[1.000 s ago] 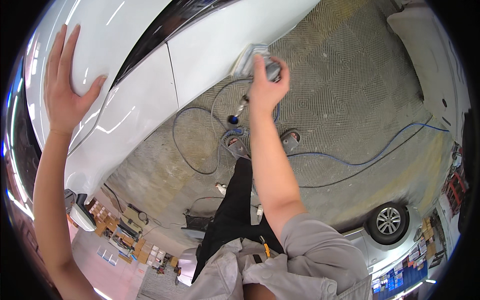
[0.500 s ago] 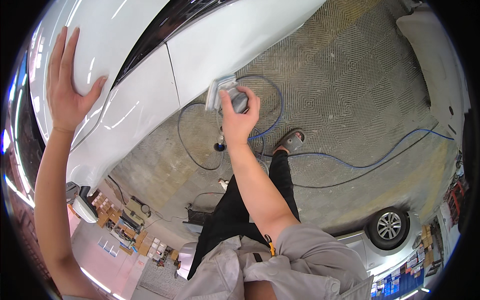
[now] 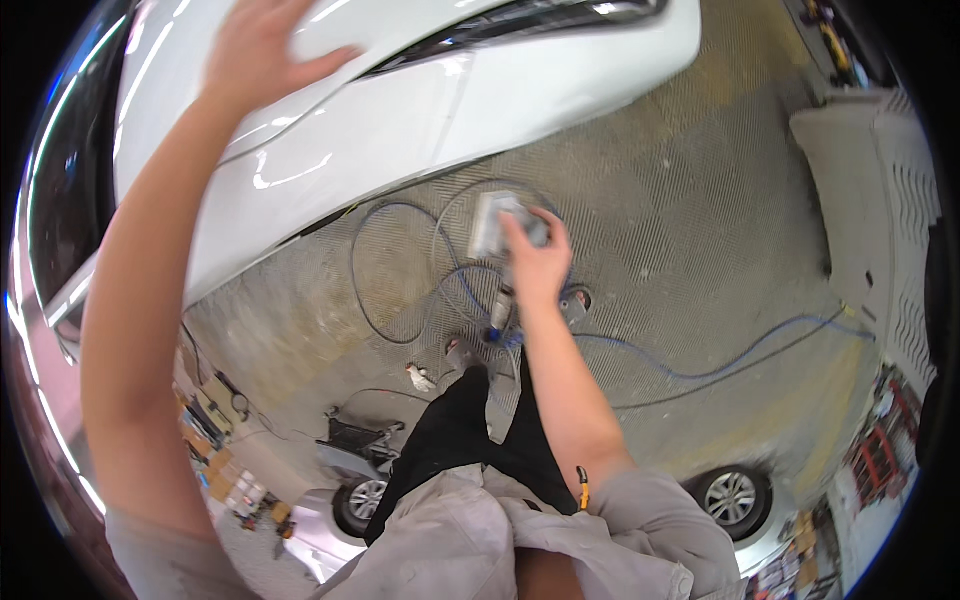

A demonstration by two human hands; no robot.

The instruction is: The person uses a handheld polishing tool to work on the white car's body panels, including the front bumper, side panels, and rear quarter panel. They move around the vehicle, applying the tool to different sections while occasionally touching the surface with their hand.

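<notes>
Head view: right hand [image 3: 541,260] clamped round a blurred pale sander [image 3: 488,228], which is over the floor [image 3: 680,240], apart from the white car [image 3: 400,130]. Left hand [image 3: 262,55] lies over the car, thumb spread; fingertips cut off, contact cannot be told. Blue hose [image 3: 690,377] loops below the sander and around the sandals [image 3: 577,303], cluttering the footing. White scrap [image 3: 420,378] near the legs; wheel [image 3: 732,500] lower right; pale panel [image 3: 850,180] far right.
</notes>
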